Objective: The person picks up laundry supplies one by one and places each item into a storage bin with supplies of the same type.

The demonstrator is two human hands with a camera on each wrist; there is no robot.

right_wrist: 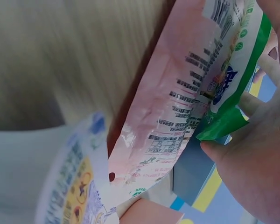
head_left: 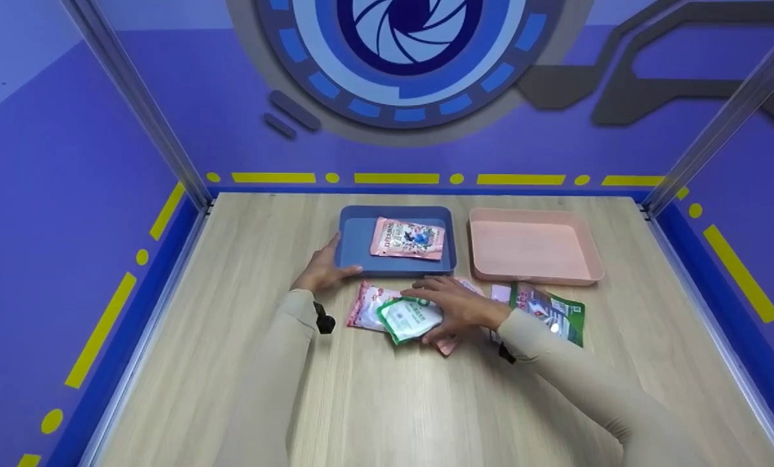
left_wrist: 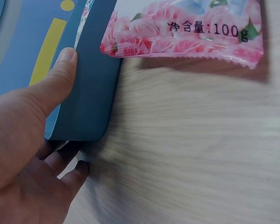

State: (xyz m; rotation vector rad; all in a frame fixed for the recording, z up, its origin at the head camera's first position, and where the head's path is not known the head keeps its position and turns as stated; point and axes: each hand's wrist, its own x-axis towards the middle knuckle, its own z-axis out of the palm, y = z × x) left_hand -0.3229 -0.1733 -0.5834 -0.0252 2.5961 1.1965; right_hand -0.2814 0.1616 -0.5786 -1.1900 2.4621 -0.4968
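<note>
A pale wood-grain table (head_left: 374, 415) carries two shallow trays near its far edge — a blue tray (head_left: 356, 243) left, a pink tray (head_left: 529, 246) right — and before them a pink-and-white packet (head_left: 366, 312) and a green packet (head_left: 576, 321).

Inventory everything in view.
Blue tray: 1, blue, back centre
Pink tray: 1, pink, back right
Floral packet: 1, pink, in blue tray
Rose packet: 1, pink-white, before blue tray
White packet: 1, white-green, overlapping rose packet
Pink packet: 1, pink, under right hand
Green packet: 1, green, mid-right
Lilac packet: seemingly 1, lilac, mid-right
Table: 1, pale, beneath
Walls: 3, purple, around
Posts: 2, silver, corners
Cameras: 2, black, wrists
Sleeves: 2, beige, forearms
Left hand: 1, at blue tray
Right hand: 1, on white packet
</note>
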